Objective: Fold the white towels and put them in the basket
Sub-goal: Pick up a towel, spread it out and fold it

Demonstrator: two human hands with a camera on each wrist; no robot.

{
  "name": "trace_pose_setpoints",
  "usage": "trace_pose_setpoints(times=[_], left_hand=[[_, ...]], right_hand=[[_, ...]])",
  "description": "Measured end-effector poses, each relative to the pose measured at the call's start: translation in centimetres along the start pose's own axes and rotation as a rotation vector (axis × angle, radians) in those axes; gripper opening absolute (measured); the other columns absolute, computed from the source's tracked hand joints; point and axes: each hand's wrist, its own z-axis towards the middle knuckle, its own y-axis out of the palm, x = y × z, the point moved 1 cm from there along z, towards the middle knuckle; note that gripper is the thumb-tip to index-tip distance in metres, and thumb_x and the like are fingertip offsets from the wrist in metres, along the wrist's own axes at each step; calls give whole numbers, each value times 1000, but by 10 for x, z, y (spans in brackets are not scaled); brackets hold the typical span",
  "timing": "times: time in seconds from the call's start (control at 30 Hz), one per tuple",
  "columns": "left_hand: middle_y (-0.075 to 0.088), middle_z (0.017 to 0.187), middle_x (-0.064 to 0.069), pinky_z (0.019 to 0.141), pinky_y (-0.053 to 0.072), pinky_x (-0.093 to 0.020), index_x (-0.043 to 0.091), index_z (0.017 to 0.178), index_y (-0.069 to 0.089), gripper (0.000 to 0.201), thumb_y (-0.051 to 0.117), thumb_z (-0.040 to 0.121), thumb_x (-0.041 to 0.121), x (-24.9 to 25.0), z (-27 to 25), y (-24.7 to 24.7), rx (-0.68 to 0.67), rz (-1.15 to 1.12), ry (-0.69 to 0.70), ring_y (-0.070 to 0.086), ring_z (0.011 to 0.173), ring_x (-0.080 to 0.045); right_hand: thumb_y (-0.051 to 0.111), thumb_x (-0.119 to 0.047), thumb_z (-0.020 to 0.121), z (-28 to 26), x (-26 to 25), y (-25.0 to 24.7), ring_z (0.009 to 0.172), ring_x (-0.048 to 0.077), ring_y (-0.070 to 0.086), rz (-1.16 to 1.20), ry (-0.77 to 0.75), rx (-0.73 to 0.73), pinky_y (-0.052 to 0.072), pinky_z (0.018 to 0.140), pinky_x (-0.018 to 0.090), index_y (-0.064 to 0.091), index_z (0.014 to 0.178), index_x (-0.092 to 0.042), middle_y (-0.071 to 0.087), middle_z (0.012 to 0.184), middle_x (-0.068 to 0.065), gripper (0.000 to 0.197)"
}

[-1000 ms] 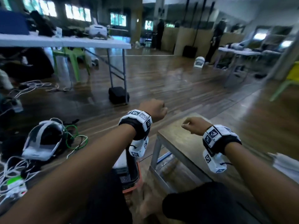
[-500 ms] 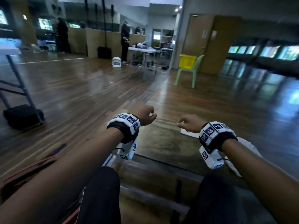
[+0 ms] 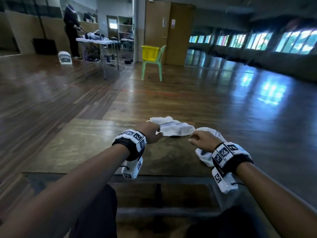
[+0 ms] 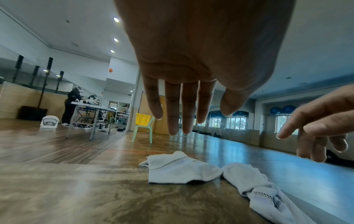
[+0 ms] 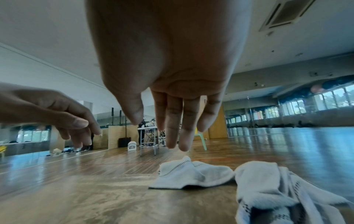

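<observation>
Two crumpled white towels lie on a low wooden table (image 3: 82, 145). The far towel (image 3: 176, 128) (image 4: 178, 171) (image 5: 191, 174) has a dotted stripe. The nearer towel (image 3: 204, 156) (image 4: 258, 186) (image 5: 268, 181) trails off to the right. My left hand (image 3: 153, 133) (image 4: 189, 106) hovers by the far towel's left edge, fingers straight and holding nothing. Just left of the nearer towel's top end, my right hand (image 3: 199, 140) (image 5: 172, 121) hangs above the table with loose fingers, also holding nothing. A yellow basket (image 3: 150, 53) (image 4: 142, 119) sits far off on a green chair (image 3: 152, 67).
Glossy wooden floor surrounds the table. A person stands at a white folding table (image 3: 97, 41) at the back left, with a white fan-like device (image 3: 64, 58) on the floor beside it. My knees are at the table's near edge.
The view swung right, from floor gear and a bench to the table with the towels. Both hands went from fists to open fingers and came down over the towels.
</observation>
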Motion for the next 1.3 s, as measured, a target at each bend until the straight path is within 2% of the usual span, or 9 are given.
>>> trace_pose_setpoints(times=[0.23,0.33,0.47,0.57,0.63,0.77,0.9,1.03,1.3], left_hand=[[62,107,-6,69,41,-29,18,95,55,30,38,93,43,13,52,45,-98,-62,15,57,89,-27],[60,96,-3,64,39,-28,19,96,57,29,39,94,41,7,72,66,-127,-76,20,54,79,-23],[51,69,-2,59,37,-28,15,68,45,34,36,96,33,-9,106,97,-155,-48,25,49,67,-24],[59,88,-7,68,43,-32,7,86,55,32,37,96,31,-23,131,116,-194,-32,16,54,77,-26],[60,111,-12,77,43,-33,4,108,58,34,40,96,31,-32,150,131,-239,-27,18,57,98,-29],[44,139,-10,98,37,-39,9,134,43,41,40,98,29,-47,182,147,-256,-58,9,44,126,-27],[45,138,-9,96,38,-39,11,132,44,41,39,97,31,-58,200,162,-267,-56,10,44,126,-26],[57,120,-9,81,44,-33,12,118,57,32,40,96,27,-60,199,172,-217,-40,13,55,109,-27],[62,113,-4,77,46,-31,16,112,61,35,54,89,40,-50,149,165,-210,-4,43,57,104,-25]], right_hand=[[56,-35,89,41,43,26,73,18,63,107,92,-21,52,70,30,62,103,-16,61,85,-1,24],[57,-39,87,69,50,43,90,18,63,92,87,-42,50,86,35,64,103,-20,67,99,0,25],[54,-44,88,114,55,73,114,18,55,27,65,-119,41,99,36,56,118,-23,61,122,-1,37],[52,-43,90,145,53,93,122,19,50,-72,23,-158,34,102,33,51,126,-21,56,131,1,42],[51,-41,91,170,53,106,126,21,46,-108,-11,-175,31,105,35,48,130,-19,52,136,3,44],[50,-40,90,210,52,121,127,21,44,-196,-111,-135,30,107,44,44,133,-20,50,136,3,47],[46,-41,92,231,51,138,130,20,38,-315,-149,-151,27,106,47,38,137,-21,44,139,0,50],[44,-40,92,234,54,150,128,20,39,-303,-130,-90,29,104,45,43,134,-22,47,136,1,45],[45,-40,92,184,37,150,121,24,44,-323,-141,-90,31,100,44,47,130,-20,51,130,4,43]])
